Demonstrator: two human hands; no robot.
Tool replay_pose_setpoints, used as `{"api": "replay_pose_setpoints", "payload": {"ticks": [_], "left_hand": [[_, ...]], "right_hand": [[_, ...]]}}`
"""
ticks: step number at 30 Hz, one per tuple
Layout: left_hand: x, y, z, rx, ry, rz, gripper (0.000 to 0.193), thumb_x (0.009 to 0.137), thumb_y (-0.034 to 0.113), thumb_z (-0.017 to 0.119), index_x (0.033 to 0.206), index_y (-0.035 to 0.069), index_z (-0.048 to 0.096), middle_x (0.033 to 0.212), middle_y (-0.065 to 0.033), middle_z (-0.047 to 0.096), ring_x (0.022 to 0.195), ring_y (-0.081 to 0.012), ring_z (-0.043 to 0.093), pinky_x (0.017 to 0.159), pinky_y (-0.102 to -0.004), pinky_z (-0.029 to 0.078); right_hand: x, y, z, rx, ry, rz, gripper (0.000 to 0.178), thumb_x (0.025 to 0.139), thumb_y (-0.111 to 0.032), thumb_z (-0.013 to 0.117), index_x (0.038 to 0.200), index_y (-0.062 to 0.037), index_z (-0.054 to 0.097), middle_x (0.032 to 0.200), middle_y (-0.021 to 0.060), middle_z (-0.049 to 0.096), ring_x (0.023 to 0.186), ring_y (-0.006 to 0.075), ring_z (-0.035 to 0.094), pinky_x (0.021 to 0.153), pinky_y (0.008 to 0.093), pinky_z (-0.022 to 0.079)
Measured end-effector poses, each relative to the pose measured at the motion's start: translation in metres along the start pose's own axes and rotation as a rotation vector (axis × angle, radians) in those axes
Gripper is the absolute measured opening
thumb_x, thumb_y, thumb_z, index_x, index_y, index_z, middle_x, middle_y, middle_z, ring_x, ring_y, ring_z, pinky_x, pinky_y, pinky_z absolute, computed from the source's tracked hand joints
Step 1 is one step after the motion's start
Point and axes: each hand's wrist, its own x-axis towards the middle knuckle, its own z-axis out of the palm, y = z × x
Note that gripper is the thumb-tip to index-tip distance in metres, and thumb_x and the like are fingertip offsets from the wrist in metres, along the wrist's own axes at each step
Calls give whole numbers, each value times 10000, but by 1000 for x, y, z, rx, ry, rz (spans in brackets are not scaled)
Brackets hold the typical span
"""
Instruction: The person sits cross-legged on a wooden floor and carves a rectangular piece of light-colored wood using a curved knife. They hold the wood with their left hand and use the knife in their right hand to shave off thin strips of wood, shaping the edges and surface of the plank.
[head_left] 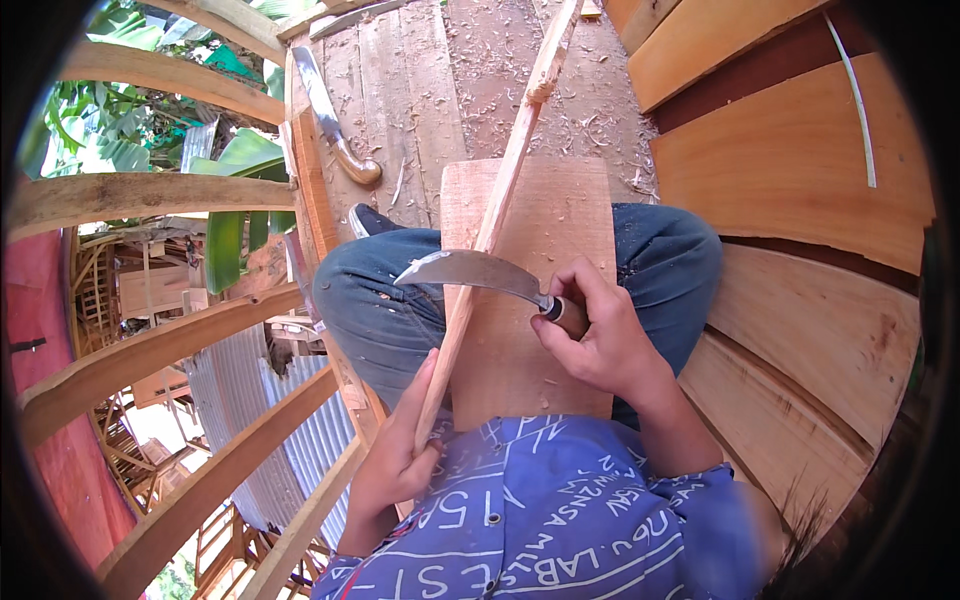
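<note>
Your left hand (408, 445) grips the near end of the wooden stick (497, 210), which slants away over the flat board (560, 225); your right hand (600, 330), right of it, clasps the curved knife (482, 270), blade crossing the stick.

White lettering stands on the person's blue shirt (545, 530), at 6 o'clock. Toward 7 o'clock, left of the dark round buttons, large capitals and numerals run in rows, with thin white lines between them. From 6 toward 5 o'clock, smaller capitals mixed with a few digits run in slanting rows. More white letters show near the sleeve (700, 488) at 5 o'clock, where folds cut some short and the outer part blurs.
</note>
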Motion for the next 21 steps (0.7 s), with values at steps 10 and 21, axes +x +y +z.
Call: {"api": "replay_pose_setpoints", "payload": {"ticks": [10,21], "left_hand": [[-8,-28,-22,102,93,-41,733,744,-63,487,1456,36,344,1290,-235,542,1221,-330,540,1011,-359,395],[-6,-31,-16,253,376,-137,511,733,-14,622,1242,13,574,922,-246,675,918,-400,670,800,-358,508]], "right_hand": [[7,3,-24,186,-16,88,222,943,-106,546,1097,37,617,670,25,556,545,70,495,494,250,400],[29,-12,-30,320,-170,140,244,989,-138,473,1113,14,618,630,-6,528,524,30,450,468,211,352]]}}
